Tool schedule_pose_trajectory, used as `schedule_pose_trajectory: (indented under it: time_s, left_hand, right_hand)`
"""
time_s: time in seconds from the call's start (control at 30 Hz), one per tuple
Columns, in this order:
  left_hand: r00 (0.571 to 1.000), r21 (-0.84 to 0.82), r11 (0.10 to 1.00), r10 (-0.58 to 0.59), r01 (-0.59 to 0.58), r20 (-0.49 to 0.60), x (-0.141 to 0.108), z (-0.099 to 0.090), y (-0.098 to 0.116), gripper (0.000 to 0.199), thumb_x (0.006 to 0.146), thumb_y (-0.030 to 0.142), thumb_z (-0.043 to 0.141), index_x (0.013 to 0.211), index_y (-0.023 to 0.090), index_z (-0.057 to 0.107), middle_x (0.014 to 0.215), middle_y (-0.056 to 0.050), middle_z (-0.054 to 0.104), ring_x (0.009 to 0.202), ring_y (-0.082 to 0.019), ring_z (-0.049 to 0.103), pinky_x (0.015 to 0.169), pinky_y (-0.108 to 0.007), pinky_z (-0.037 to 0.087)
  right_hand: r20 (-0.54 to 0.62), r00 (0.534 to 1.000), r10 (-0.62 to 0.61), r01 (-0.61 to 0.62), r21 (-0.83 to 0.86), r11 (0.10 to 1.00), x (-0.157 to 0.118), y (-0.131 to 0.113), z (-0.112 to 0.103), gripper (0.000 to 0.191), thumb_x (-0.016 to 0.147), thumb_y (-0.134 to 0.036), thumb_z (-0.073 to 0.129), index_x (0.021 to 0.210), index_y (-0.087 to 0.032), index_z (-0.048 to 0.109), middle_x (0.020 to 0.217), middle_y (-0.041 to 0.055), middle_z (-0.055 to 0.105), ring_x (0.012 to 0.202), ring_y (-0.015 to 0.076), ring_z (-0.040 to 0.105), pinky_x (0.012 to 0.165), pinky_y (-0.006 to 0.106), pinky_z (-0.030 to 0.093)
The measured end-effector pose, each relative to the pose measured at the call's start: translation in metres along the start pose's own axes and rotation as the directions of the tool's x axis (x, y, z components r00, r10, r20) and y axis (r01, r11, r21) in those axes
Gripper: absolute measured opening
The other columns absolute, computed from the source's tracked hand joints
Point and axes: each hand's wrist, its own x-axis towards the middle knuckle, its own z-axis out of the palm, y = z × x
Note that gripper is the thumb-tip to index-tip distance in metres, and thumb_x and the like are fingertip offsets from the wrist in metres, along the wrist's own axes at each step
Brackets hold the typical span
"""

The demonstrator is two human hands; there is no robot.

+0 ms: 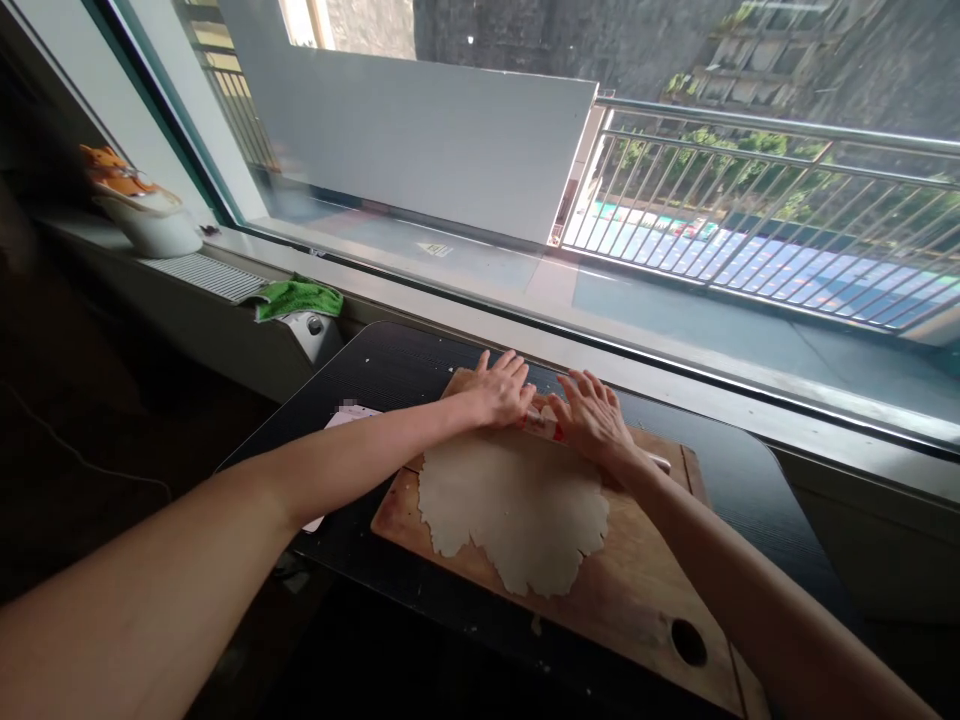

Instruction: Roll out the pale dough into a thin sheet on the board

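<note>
A wide sheet of pale dough (510, 505) with ragged edges lies flat on a wooden board (645, 575). Across its far part rests a rolling pin (541, 426), with red marks showing on its middle and a light handle sticking out on the right. My left hand (501, 392) presses on the pin's left part, palm down with fingers stretched forward. On the right part lies my right hand (594, 415), also palm down, fingers extended and not wrapped round it. Both palms hide much of the pin.
The board lies on a black table (750, 490) against a large window. A pale flat object (352, 412) is partly under my left forearm. On the ledge at left are a green cloth (300, 298) and a white pot (154, 222) with an orange figure. Dough crumbs dot the table.
</note>
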Motion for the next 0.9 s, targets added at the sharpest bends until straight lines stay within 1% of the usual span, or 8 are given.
schedule_pose_trajectory:
  time_s: [0.13,0.23,0.33,0.5,0.57,0.67,0.77,0.9]
  left_hand:
    - [0.996,0.009,0.998,-0.066,0.065,0.061,0.017,-0.006,-0.002,0.055,0.102,0.033,0.027,0.150,0.011,0.041,0.163,-0.014,0.033,0.153,-0.029,0.019,0.122,-0.059,0.016]
    - [0.987,-0.005,0.998,0.058,-0.058,0.150,-0.012,-0.002,-0.002,0.057,0.102,0.038,0.026,0.151,0.012,0.041,0.161,-0.013,0.036,0.152,-0.030,0.025,0.122,-0.057,0.017]
    - [0.984,-0.006,0.991,0.137,-0.137,0.111,-0.024,0.001,-0.003,0.059,0.102,0.039,0.027,0.151,0.011,0.041,0.160,-0.014,0.038,0.151,-0.029,0.026,0.123,-0.054,0.015]
    - [0.997,0.013,0.997,-0.078,0.077,0.029,0.026,-0.004,-0.005,0.055,0.103,0.035,0.027,0.149,0.010,0.043,0.162,-0.014,0.034,0.153,-0.029,0.021,0.123,-0.056,0.014]
    - [0.995,0.015,0.996,-0.091,0.090,0.046,0.027,-0.004,-0.006,0.054,0.103,0.036,0.028,0.150,0.012,0.042,0.163,-0.013,0.033,0.153,-0.029,0.020,0.123,-0.057,0.015]
    - [0.992,0.008,0.999,0.037,-0.038,0.118,-0.003,0.000,-0.007,0.055,0.103,0.040,0.027,0.149,0.016,0.044,0.161,-0.011,0.037,0.151,-0.029,0.026,0.122,-0.057,0.018]
    - [0.986,0.009,0.992,0.126,-0.127,0.111,-0.020,0.002,-0.007,0.056,0.102,0.042,0.027,0.149,0.016,0.045,0.160,-0.011,0.039,0.151,-0.029,0.027,0.122,-0.057,0.018]
    - [0.995,0.033,0.997,-0.076,0.074,0.060,0.019,-0.006,-0.005,0.057,0.103,0.037,0.027,0.151,0.010,0.040,0.164,-0.014,0.030,0.153,-0.029,0.019,0.123,-0.057,0.014]
  right_hand:
    - [0.030,0.990,0.141,-0.142,0.033,0.989,0.016,0.001,-0.004,0.056,0.100,-0.043,0.028,0.146,-0.016,0.046,0.156,0.0153,0.043,0.145,0.0303,0.033,0.114,0.052,0.030]
    - [0.073,0.997,-0.013,0.009,0.058,0.998,-0.017,-0.001,0.003,0.054,0.101,-0.048,0.026,0.142,-0.024,0.051,0.151,0.0102,0.049,0.142,0.0278,0.037,0.113,0.048,0.033]
    - [0.002,0.993,-0.117,0.117,0.051,0.992,-0.031,-0.001,0.006,0.053,0.100,-0.050,0.028,0.141,-0.026,0.053,0.148,0.0091,0.053,0.143,0.0284,0.036,0.115,0.048,0.029]
    - [-0.046,0.986,0.159,-0.157,0.056,0.986,0.019,0.002,-0.005,0.056,0.101,-0.042,0.030,0.144,-0.012,0.048,0.149,0.0169,0.050,0.145,0.0323,0.032,0.116,0.052,0.027]
    - [-0.008,0.978,0.211,-0.210,0.058,0.976,0.020,0.000,-0.007,0.056,0.101,-0.042,0.029,0.145,-0.013,0.047,0.150,0.0170,0.049,0.145,0.0322,0.033,0.114,0.052,0.029]
    - [0.045,0.998,0.050,-0.053,0.056,0.997,-0.013,-0.004,-0.002,0.052,0.101,-0.045,0.029,0.142,-0.021,0.051,0.147,0.0128,0.053,0.141,0.0297,0.038,0.111,0.047,0.034]
    - [-0.009,0.998,-0.063,0.064,0.034,0.997,-0.031,-0.005,0.003,0.054,0.100,-0.049,0.030,0.142,-0.021,0.051,0.148,0.0136,0.051,0.142,0.0308,0.036,0.113,0.048,0.030]
    - [-0.015,0.991,0.134,-0.133,0.052,0.990,0.011,0.001,-0.004,0.056,0.100,-0.044,0.029,0.144,-0.013,0.047,0.152,0.0183,0.046,0.143,0.0329,0.035,0.114,0.052,0.029]
